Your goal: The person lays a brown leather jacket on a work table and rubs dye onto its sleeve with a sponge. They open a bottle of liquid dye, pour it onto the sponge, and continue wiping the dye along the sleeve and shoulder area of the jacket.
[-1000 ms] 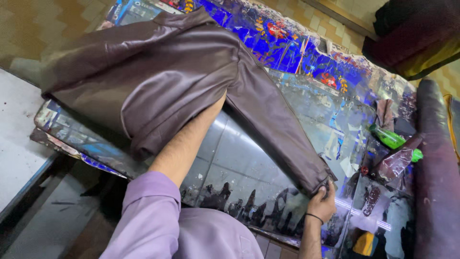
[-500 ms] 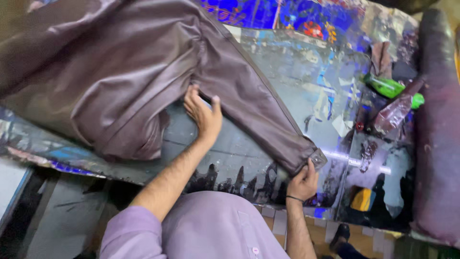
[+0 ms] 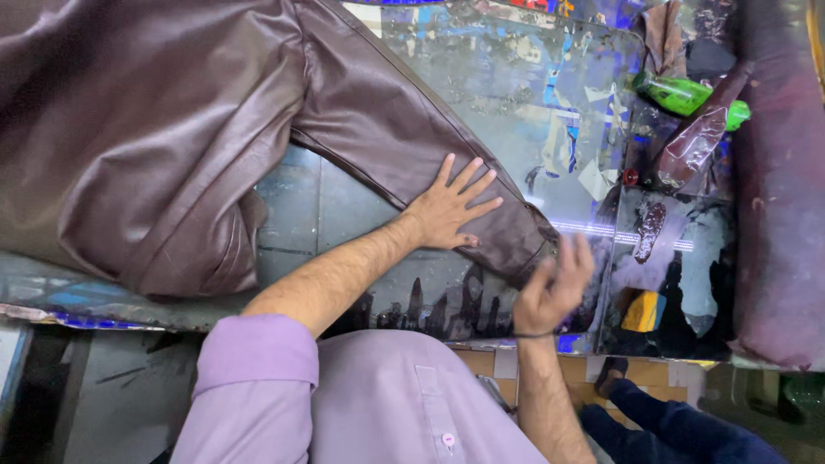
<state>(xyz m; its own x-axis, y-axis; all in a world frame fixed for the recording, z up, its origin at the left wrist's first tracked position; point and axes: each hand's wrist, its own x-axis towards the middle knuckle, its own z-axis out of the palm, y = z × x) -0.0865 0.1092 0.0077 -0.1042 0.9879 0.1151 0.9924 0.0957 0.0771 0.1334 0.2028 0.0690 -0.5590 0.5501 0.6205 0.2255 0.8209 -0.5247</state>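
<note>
Head camera looks straight down over my lilac shirt [image 3: 378, 404] at a dark brown leather jacket [image 3: 146, 146] spread across a glass-topped table [image 3: 516, 94]. The jacket's body fills the upper left of the view, and one sleeve [image 3: 387, 146] runs down and to the right from it, ending in a cuff [image 3: 528, 245] near the table's front edge.

My left hand [image 3: 447, 210] lies flat on the lower part of that sleeve, palm down, fingers spread wide and straight, pressing on the leather without gripping anything. My right hand [image 3: 550, 288] is just beside the cuff, at the table's near edge, with a thin dark band at the wrist. It is blurred, its fingers loosely curled and partly open; I cannot tell whether they touch the cuff or hold any of it.

Farther right on the glass lie a green plastic bottle [image 3: 683, 93], a crumpled brown plastic bag [image 3: 696, 142] beside it, and a small yellow and blue block [image 3: 643, 311] lower down. A long maroon leather roll [image 3: 778, 180] runs along the right edge. Below the table, near my right forearm, someone's dark blue trouser leg and shoe [image 3: 653, 408] show.
</note>
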